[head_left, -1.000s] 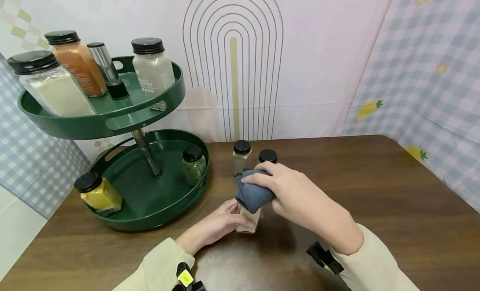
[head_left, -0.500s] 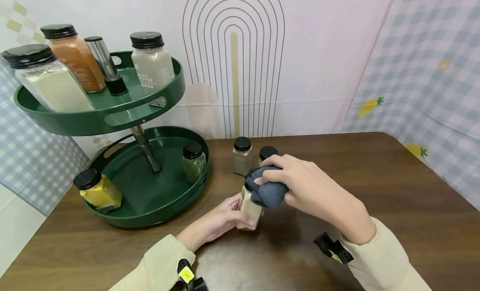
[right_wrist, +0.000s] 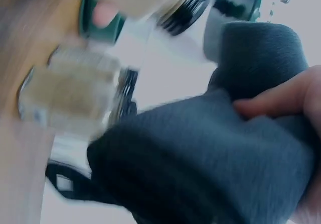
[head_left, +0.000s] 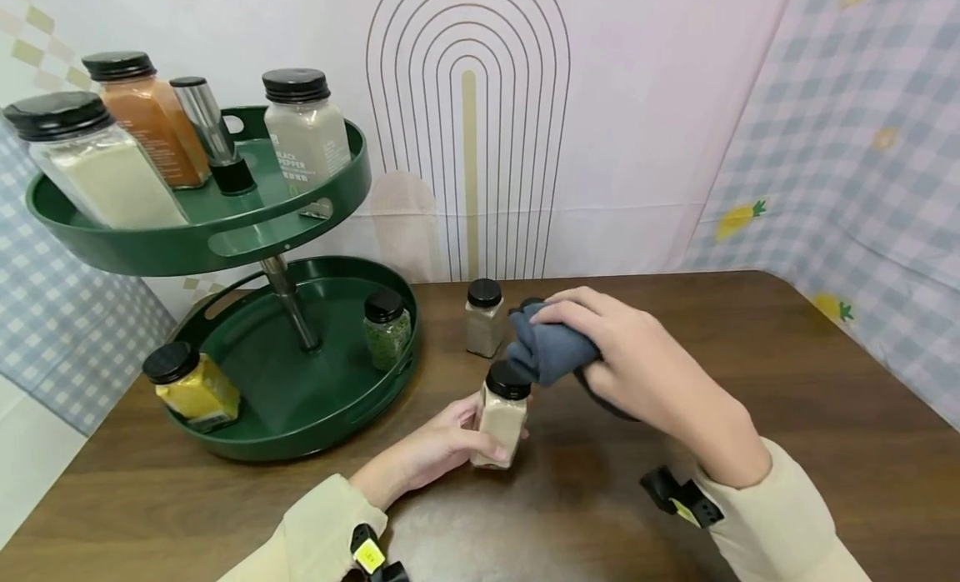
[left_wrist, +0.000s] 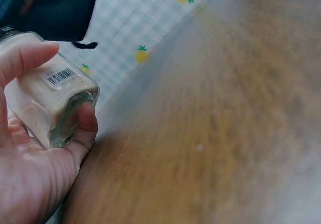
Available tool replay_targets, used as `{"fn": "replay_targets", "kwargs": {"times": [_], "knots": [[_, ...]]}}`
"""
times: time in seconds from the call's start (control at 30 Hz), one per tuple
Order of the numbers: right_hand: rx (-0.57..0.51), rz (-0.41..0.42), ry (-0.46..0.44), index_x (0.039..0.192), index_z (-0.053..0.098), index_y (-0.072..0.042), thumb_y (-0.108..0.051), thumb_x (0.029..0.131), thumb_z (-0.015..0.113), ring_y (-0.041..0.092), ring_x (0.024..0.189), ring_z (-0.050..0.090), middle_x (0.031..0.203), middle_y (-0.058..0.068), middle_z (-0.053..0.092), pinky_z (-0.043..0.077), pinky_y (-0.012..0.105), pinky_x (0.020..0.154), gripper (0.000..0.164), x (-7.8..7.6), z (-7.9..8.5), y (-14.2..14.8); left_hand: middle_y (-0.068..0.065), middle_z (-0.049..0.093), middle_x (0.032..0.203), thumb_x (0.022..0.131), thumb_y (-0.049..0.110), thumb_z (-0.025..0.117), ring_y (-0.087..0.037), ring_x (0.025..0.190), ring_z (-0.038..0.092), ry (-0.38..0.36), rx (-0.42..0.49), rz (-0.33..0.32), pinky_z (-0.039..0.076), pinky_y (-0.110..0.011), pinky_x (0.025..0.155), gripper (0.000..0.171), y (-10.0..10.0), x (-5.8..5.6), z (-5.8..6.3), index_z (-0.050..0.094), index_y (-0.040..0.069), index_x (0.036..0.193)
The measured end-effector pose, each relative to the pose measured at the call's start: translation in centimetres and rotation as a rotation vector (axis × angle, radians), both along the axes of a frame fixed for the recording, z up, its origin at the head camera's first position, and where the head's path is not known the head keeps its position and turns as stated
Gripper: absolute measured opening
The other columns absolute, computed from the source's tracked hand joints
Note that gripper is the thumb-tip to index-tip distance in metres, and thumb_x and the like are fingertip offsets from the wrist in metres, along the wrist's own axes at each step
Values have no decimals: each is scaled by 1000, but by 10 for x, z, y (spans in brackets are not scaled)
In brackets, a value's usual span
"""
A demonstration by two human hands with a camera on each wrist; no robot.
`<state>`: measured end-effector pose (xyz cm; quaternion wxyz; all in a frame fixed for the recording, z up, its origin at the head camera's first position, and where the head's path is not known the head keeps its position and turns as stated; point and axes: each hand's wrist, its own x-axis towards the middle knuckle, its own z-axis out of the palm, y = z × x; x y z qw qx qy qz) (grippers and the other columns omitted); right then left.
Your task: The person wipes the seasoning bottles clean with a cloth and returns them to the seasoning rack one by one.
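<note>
My left hand grips a square glass spice jar of beige powder by its lower part. The jar leans a little over the table, black lid up. In the left wrist view a barcode label shows near the jar's base, with a finger under it. My right hand holds a bunched blue-grey cloth just right of and above the lid. Whether cloth and lid touch is hard to tell. Most of the cloth fills the right wrist view, blurred, with a dark loop hanging from it.
A similar small jar stands behind; another is mostly hidden by the cloth. At left is a two-tier green rack: its upper tray bears several large jars and a silver cylinder; its lower tray holds a green-herb jar and tilted yellow jar.
My right hand and the cloth have moved right and up off the jar, so its black lid now shows. My left hand keeps its grip in nearly the same place.
</note>
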<state>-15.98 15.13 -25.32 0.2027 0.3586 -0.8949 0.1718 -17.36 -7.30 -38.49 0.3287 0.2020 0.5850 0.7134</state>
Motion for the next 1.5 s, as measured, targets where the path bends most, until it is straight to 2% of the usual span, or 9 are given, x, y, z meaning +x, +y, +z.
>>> {"fn": "replay_targets", "kwargs": {"times": [0.1, 0.2, 0.7, 0.87, 0.97, 1.1, 1.23, 1.33, 1.5], "knots": [[7, 88, -50, 111, 62, -22, 13, 65, 50, 14, 98, 59, 116, -6, 58, 49, 33, 79, 59, 6, -2, -9, -4, 62, 109, 77, 3, 62, -14, 99, 57, 32, -6, -11, 46, -29, 86, 57, 1, 1, -1, 43, 4, 130], [59, 112, -100, 109, 64, -22, 15, 66, 48, 14, 99, 60, 115, -6, 58, 50, 32, 79, 59, 8, -6, -16, -2, 61, 107, 77, 2, 61, -13, 97, 57, 53, -10, -18, 46, -27, 86, 57, 3, 1, -1, 42, 2, 130], [143, -49, -154, 101, 67, -19, 15, 68, 48, 14, 83, 61, 105, -4, 61, 48, 30, 70, 51, -4, -10, -1, -13, 57, 122, 73, 3, 62, -15, 105, 56, 29, -32, -12, 45, -28, 88, 68, 6, -1, -1, 37, 4, 136], [216, -124, -108, 99, 67, -18, 11, 71, 57, 19, 81, 61, 102, 1, 62, 48, 35, 66, 41, 1, -2, 6, -7, 58, 118, 73, 3, 63, -14, 103, 55, 35, -47, -10, 45, -28, 88, 70, 6, 1, -1, 35, 4, 137], [196, -141, -74, 101, 67, -18, 10, 71, 58, 20, 83, 61, 102, 1, 62, 49, 37, 67, 42, 3, 3, 9, -11, 57, 120, 73, 2, 63, -14, 105, 55, 33, -41, -5, 45, -28, 88, 70, 5, 1, 0, 36, 5, 137], [91, -81, -61, 110, 64, -19, 12, 70, 55, 17, 91, 62, 111, -3, 60, 50, 35, 74, 51, 7, 6, 7, -17, 56, 123, 74, 2, 63, -15, 106, 55, 32, -36, -4, 45, -28, 89, 68, 4, 2, 1, 36, 4, 137], [3, 32, -76, 116, 61, -22, 13, 69, 52, 12, 99, 60, 118, -7, 57, 50, 32, 79, 59, 11, 4, -4, -7, 59, 113, 75, 2, 63, -13, 100, 55, 52, -43, -10, 44, -27, 88, 61, 4, 2, 2, 40, 4, 131], [18, 83, -79, 115, 61, -22, 14, 67, 53, 13, 101, 60, 119, -5, 57, 50, 31, 80, 60, 14, 0, -14, -1, 56, 120, 77, 3, 63, -13, 111, 50, 91, -48, -27, 37, -32, 99, 59, 4, 2, 3, 42, 8, 132], [95, 54, -39, 108, 65, -22, 14, 65, 52, 15, 94, 62, 112, -2, 60, 51, 32, 75, 57, 15, -8, -23, 1, 43, 138, 79, 4, 64, -14, 127, 34, 147, -64, -43, 17, -39, 111, 69, 4, 2, 6, 36, 16, 141]]}}
